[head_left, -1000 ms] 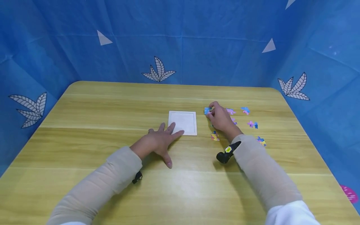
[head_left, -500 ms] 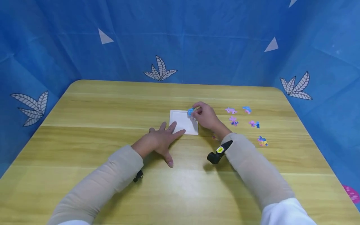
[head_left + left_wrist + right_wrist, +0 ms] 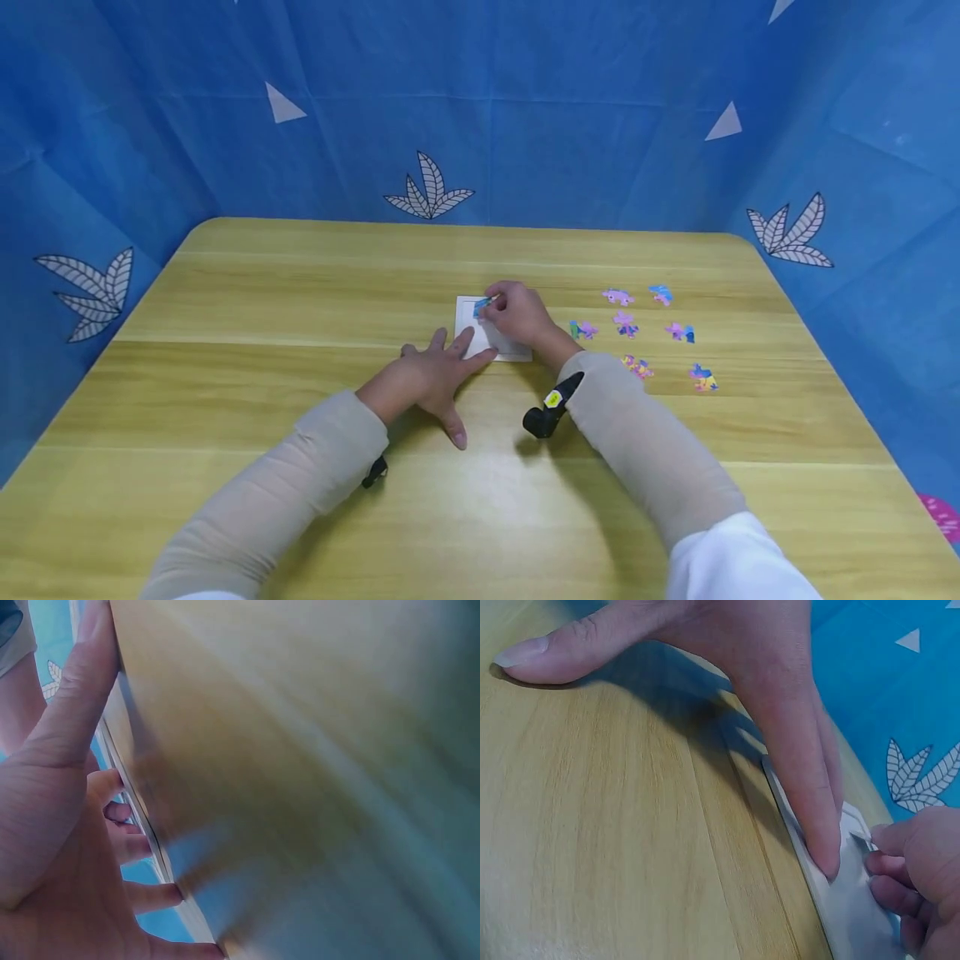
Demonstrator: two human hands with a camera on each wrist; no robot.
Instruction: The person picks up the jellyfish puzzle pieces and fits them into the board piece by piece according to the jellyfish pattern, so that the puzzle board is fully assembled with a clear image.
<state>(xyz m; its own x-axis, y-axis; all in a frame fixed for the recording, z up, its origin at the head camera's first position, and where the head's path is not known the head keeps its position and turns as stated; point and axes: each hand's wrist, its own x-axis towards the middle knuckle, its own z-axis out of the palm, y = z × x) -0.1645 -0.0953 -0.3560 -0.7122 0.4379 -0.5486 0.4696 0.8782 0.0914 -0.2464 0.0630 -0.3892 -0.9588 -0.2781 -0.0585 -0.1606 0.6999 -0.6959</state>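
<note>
A white square puzzle tray lies near the middle of the table. My left hand is spread, its fingertips resting on the tray's near left side; the left wrist view shows straight fingers and the thumb apart. In my right hand a blue puzzle piece is pinched between thumb and fingers, over the tray's upper left part. From the right wrist view, the right hand curls over the tray, close to the left index finger. Whether the piece touches the tray is hidden.
Several loose puzzle pieces lie right of the tray, among them a pink one, a pink-blue one and a yellow-blue one. Blue patterned cloth hangs behind the wooden table.
My right hand took the blue puzzle piece from the group on the right and carried it left to above the tray. The left hand has stayed on the tray's edge.
</note>
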